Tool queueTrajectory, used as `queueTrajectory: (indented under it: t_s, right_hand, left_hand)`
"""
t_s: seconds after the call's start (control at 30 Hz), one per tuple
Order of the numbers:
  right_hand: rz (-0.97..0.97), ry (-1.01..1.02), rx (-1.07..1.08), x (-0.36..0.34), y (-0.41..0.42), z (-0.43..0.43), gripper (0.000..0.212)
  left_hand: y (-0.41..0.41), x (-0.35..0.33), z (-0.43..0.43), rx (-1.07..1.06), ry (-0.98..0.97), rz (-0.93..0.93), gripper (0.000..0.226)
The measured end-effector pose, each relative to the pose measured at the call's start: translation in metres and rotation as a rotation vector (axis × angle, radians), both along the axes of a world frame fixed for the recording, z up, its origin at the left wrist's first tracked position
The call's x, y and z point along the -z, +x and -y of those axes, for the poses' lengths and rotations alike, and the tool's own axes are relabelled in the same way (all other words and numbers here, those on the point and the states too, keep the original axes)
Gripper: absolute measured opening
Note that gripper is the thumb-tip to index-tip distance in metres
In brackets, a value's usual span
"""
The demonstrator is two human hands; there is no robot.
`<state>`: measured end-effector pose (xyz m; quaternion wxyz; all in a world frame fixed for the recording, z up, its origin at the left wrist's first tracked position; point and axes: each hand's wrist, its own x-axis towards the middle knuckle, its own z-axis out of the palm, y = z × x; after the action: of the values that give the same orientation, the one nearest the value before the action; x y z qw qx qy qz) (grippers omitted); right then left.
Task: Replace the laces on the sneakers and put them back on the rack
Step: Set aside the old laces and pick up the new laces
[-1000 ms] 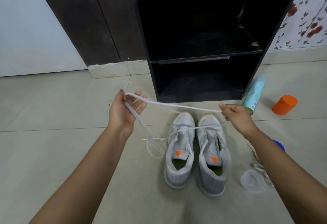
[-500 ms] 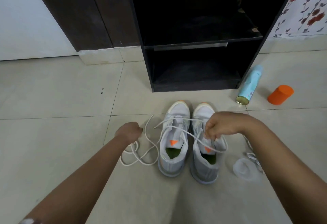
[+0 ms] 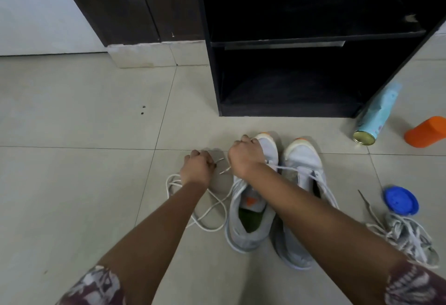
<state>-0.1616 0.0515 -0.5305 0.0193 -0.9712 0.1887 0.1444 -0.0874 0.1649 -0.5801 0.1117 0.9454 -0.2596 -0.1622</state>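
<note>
Centre frame, left hand (image 3: 196, 168) and right hand (image 3: 243, 157) both clutch the white lace (image 3: 208, 229), right over the sneaker (image 3: 241, 239) toe, loops below left wrist.

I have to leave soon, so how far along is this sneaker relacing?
Done: a tangle of laces lies off to the side, seemingly the old ones. In hand: left hand and right hand each grip the white lace by the sneakers. Left: threading it through, then both sneakers onto the rack.
</note>
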Motion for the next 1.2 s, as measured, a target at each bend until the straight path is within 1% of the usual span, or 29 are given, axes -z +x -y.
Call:
queueTrajectory:
  t_s: [0.07, 0.1, 0.13, 0.17, 0.2, 0.23, 0.27, 0.3, 0.33, 0.4, 0.5, 0.57, 0.67, 0.73, 0.77, 0.83, 0.9, 0.97, 1.03, 1.13, 1.2]
  right_hand:
    - [0.064, -0.002, 0.012, 0.005, -0.002, -0.001, 0.028]
    - [0.138, 0.024, 0.037, 0.007, -0.005, -0.001, 0.027]
    - [0.257, 0.088, 0.095, 0.009, -0.009, 0.0, 0.024]
    - [0.406, 0.212, 0.205, 0.008, -0.015, 0.002, 0.021]
    - [0.538, 0.381, 0.336, 0.006, -0.021, 0.004, 0.017]
    - [0.643, 0.561, 0.446, 0.003, -0.028, 0.005, 0.014]
    - [0.723, 0.705, 0.517, -0.003, -0.035, 0.006, 0.01]
    - [0.78, 0.804, 0.567, -0.007, -0.041, 0.004, 0.006]
    - [0.831, 0.872, 0.6, -0.013, -0.048, 0.003, 0.003]
    - [0.891, 0.94, 0.629, -0.023, -0.06, 0.0, 0.008]
    - [0.921, 1.02, 0.648, -0.036, -0.075, 0.0, 0.007]
    - [0.937, 1.061, 0.653, -0.046, -0.085, -0.001, 0.007]
    - [0.953, 0.992, 0.621, -0.063, -0.101, -0.002, 0.015]
    - [0.967, 0.961, 0.612, -0.076, -0.112, 0.005, 0.019]
    - [0.95, 0.995, 0.597, -0.083, -0.117, 0.01, 0.021]
    - [0.891, 1.13, 0.537, -0.095, -0.125, 0.016, 0.031]
    - [0.91, 1.2, 0.467, -0.105, -0.131, 0.015, 0.032]
    - [0.996, 1.115, 0.407, -0.112, -0.137, 0.009, 0.03]
    - [1.061, 0.954, 0.345, -0.121, -0.144, 0.003, 0.03]
    - [1.067, 0.818, 0.245, -0.132, -0.149, 0.002, 0.04]
    - [1.041, 0.719, 0.137, -0.138, -0.154, 0.004, 0.04]
  left_hand:
    - [-0.004, 0.005, -0.002, 0.011, 0.024, 0.032, 0.025]
    - [-0.007, 0.006, -0.001, -0.055, -0.045, -0.007, 0.025]
    - [-0.012, 0.002, 0.0, -0.174, -0.188, -0.099, 0.022]
    - [-0.019, -0.008, 0.002, -0.354, -0.403, -0.263, 0.019]
    - [-0.027, -0.02, 0.005, -0.527, -0.622, -0.485, 0.016]
    - [-0.036, -0.033, 0.009, -0.655, -0.816, -0.74, 0.015]
    - [-0.045, -0.046, 0.013, -0.707, -0.967, -0.961, 0.016]
    - [-0.052, -0.056, 0.015, -0.701, -1.05, -1.095, 0.015]
    - [-0.059, -0.064, 0.017, -0.685, -1.107, -1.169, 0.014]
    - [-0.071, -0.079, 0.02, -0.666, -1.179, -1.223, 0.012]
    - [-0.082, -0.094, 0.021, -0.661, -1.21, -1.25, 0.011]
    - [-0.088, -0.103, 0.02, -0.623, -1.208, -1.229, 0.008]
    - [-0.096, -0.119, 0.019, -0.598, -1.184, -1.152, 0.005]
    - [-0.103, -0.13, 0.019, -0.53, -1.161, -1.147, 0.011]
    - [-0.107, -0.137, 0.018, -0.479, -1.145, -1.159, 0.014]
    - [-0.114, -0.147, 0.017, -0.386, -1.107, -1.176, 0.015]
    - [-0.119, -0.157, 0.017, -0.348, -1.088, -1.197, 0.016]
    - [-0.122, -0.165, 0.018, -0.346, -1.073, -1.217, 0.014]
    - [-0.124, -0.174, 0.018, -0.332, -1.055, -1.246, 0.011]
    - [-0.123, -0.185, 0.017, -0.307, -1.02, -1.327, 0.013]
    - [-0.121, -0.194, 0.016, -0.263, -0.976, -1.368, 0.012]
